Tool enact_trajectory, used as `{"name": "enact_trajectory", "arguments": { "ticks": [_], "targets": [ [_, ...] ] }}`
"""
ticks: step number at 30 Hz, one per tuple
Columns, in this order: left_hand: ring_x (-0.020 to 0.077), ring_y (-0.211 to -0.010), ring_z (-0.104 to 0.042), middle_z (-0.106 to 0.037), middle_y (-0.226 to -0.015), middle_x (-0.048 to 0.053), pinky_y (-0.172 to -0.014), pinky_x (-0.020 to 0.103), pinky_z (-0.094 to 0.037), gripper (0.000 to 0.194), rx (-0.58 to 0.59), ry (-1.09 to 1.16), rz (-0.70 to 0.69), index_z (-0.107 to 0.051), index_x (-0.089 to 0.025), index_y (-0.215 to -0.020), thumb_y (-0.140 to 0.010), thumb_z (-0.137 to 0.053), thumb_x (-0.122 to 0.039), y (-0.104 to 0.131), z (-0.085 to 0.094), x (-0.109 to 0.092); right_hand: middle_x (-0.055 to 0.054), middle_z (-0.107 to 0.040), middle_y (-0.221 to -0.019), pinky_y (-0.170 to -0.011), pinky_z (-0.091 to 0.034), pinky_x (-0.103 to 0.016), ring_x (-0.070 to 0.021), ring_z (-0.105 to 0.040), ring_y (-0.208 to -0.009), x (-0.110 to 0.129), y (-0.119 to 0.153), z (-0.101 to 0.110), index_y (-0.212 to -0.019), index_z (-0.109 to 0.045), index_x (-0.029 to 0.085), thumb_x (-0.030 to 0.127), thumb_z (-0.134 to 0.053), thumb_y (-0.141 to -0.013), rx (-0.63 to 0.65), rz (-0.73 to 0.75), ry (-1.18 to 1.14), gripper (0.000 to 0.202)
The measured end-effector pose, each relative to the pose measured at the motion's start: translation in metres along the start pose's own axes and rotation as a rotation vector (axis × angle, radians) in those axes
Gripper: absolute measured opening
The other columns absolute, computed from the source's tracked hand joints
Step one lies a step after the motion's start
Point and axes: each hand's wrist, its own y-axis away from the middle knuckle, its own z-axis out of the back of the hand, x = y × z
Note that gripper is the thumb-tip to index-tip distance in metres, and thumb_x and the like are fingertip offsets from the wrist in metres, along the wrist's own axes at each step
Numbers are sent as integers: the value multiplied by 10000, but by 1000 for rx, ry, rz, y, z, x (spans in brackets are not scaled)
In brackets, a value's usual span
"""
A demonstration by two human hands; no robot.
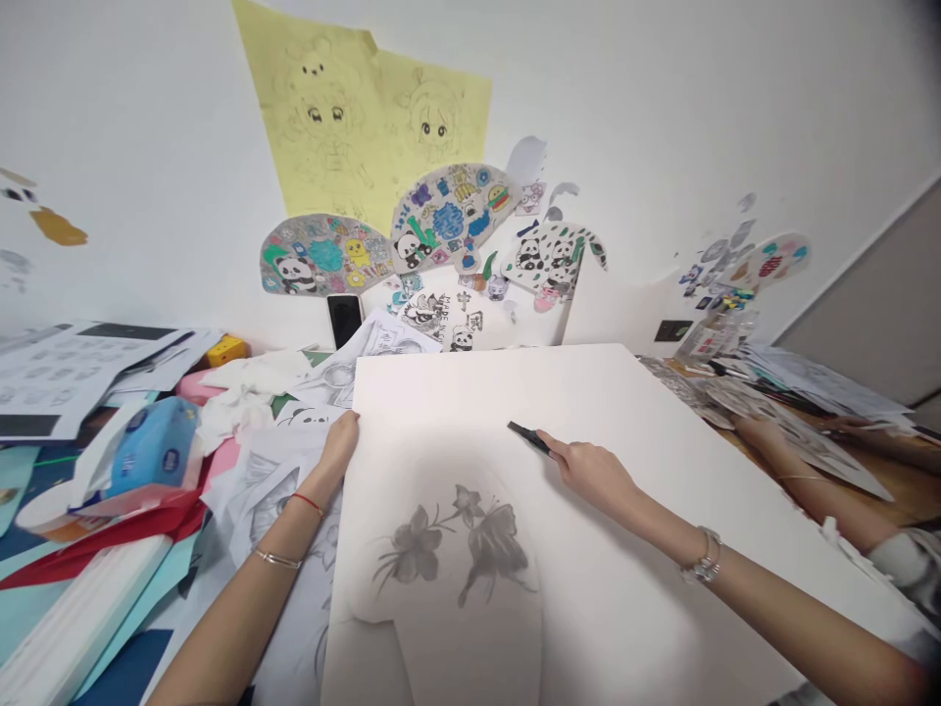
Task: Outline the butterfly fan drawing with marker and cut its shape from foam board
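A large white board (pixel 588 402) lies tilted in front of me. My left hand (pixel 342 441) is closed on its left edge, with most of the fingers hidden. Over the middle of the board, my right hand (pixel 588 471) grips what looks like a black utility knife (pixel 527 435), pointing up and to the left. Whether its tip touches the surface I cannot tell. Below it on the board rests a curved white paper cutout (pixel 470 637), bearing grey shaded flowers (pixel 416 549) and a butterfly (pixel 500 544).
Sketch sheets (pixel 272 490), a blue tissue pack (pixel 154 446) and a white box (pixel 88 628) crowd the left side. Behind the board, painted paper fans (pixel 456 216) and yellow drawings (pixel 330 127) hang on the wall. Another person's arm (pixel 801 480) reaches over drawings (pixel 801 431) at right.
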Motion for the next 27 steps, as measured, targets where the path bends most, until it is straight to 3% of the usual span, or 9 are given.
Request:
{"name": "enact_trajectory", "arguments": {
  "ticks": [6,10,17,23,27],
  "targets": [
    [186,-898,-607,-606,-1056,70,-777,372,-520,269,-43,42,2,-578,-134,-1077,-905,-532,-336,-7,-1,6,-61,-668,-767,-510,-282,-235,-170,-608,-628,5,-1,2,-1414,-344,274,208,-293,-925,25,-1,22,496],
    [153,-782,-625,-635,-946,53,-705,332,-531,274,8,145,-11,-589,-121,-1035,-905,-532,-355,-7,-4,10,-79,-682,-799,-518,-296,-233,-180,-625,-670,10,-4,6,-1406,-359,254,220,-285,-932,66,-13,-4,481],
    [166,-692,-649,-691,-836,57,-629,253,-507,286,24,296,-105,-608,-154,-1026,-839,-560,-365,-1,-10,12,-121,-672,-893,-554,-319,-243,-214,-632,-751,12,-15,27,-1328,-466,227,257,-301,-934,193,-2,-60,428],
    [188,-658,-629,-691,-784,60,-568,247,-473,397,14,321,-117,-626,-139,-924,-723,-628,-482,0,-11,17,-111,-659,-802,-523,-290,-242,-218,-624,-695,21,-14,37,-1319,-456,192,178,-317,-902,219,60,2,439],
    [186,-665,-620,-685,-753,45,-565,239,-458,420,-1,320,-89,-626,-140,-887,-677,-657,-502,-3,-11,20,-97,-637,-710,-498,-273,-241,-200,-610,-627,33,-3,35,-1362,-386,152,61,-353,-822,268,54,77,549]
  ]
}}
